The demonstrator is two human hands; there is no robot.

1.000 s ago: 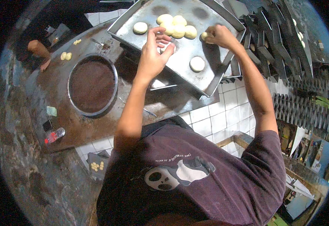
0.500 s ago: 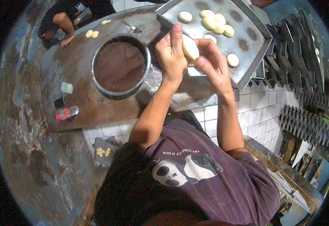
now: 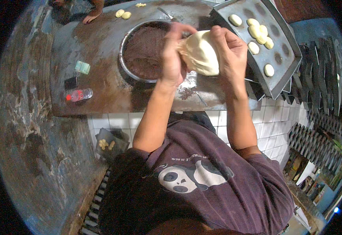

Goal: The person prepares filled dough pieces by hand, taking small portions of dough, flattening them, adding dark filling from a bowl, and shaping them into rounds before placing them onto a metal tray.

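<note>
The worn metal tabletop (image 3: 104, 47) spreads below both grips and off to their left. Just right of the right grip stands a shallow-walled baking tray (image 3: 256, 61); left of the left grip, and partly hidden by it, is a round metal pan (image 3: 121, 58) of dark brown crumbs (image 3: 143, 53). Lifted between the two grips hangs a pale dough piece (image 3: 203, 55), drawn out wide. The right grip (image 3: 233, 49) pinches its right edge, thumb against fingers; the left grip (image 3: 171, 55) is blurred at the opposite edge, and I cannot tell how firmly it closes. For an even stretch, I'd pull gently, shift the hold around the edge, and spare the ragged left side, which looks likeliest to tear. Flat finger pads should mark it less than tips. Smallest are the dough balls (image 3: 262, 38) right of the right grip, some clustered.
</note>
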